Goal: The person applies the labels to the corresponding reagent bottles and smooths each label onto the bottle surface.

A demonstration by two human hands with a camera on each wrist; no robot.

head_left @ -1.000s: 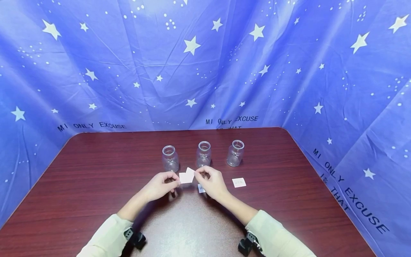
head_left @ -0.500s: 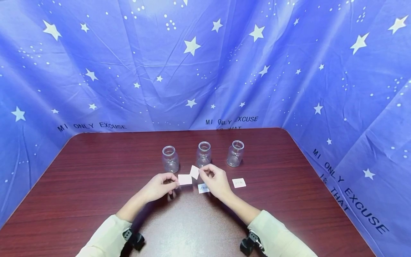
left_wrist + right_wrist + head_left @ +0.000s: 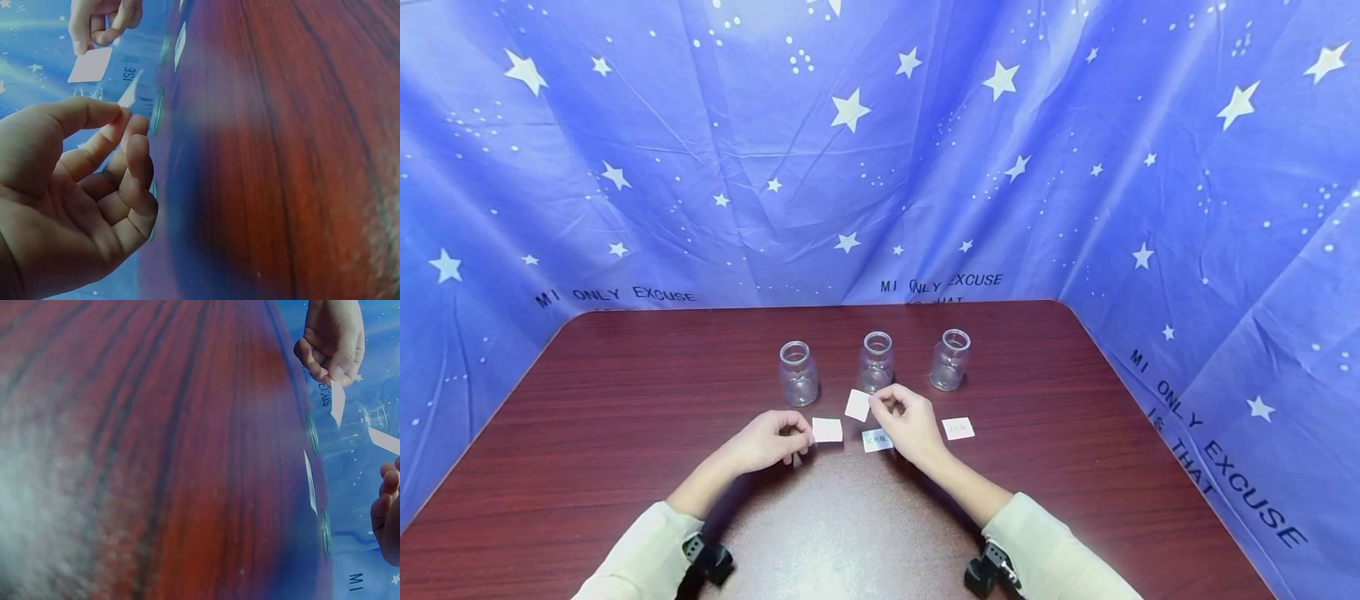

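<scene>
My left hand (image 3: 772, 441) pinches a small white paper slip (image 3: 827, 430) between thumb and forefinger, just above the table; the left wrist view shows this slip (image 3: 130, 94) edge-on at the fingertips. In my right hand (image 3: 910, 423) a second white slip (image 3: 857, 405) is pinched by its right side, in front of the middle glass jar (image 3: 877, 360). Below the right hand lies a label with handwriting (image 3: 876, 441), partly covered by that hand. Another written label (image 3: 958, 428) lies flat to the right. The writing is too small to read surely.
Behind the hands, a left glass jar (image 3: 797, 372) and a right glass jar (image 3: 951, 359) stand upright in a row with the middle one, all without lids. A blue starry curtain (image 3: 790, 150) closes off the back and sides of the dark red table (image 3: 647, 375).
The two slips, overlapping a second ago, are now apart. My left hand has lowered its slip slightly leftward; my right hand has shifted right, uncovering more of the label below it.
</scene>
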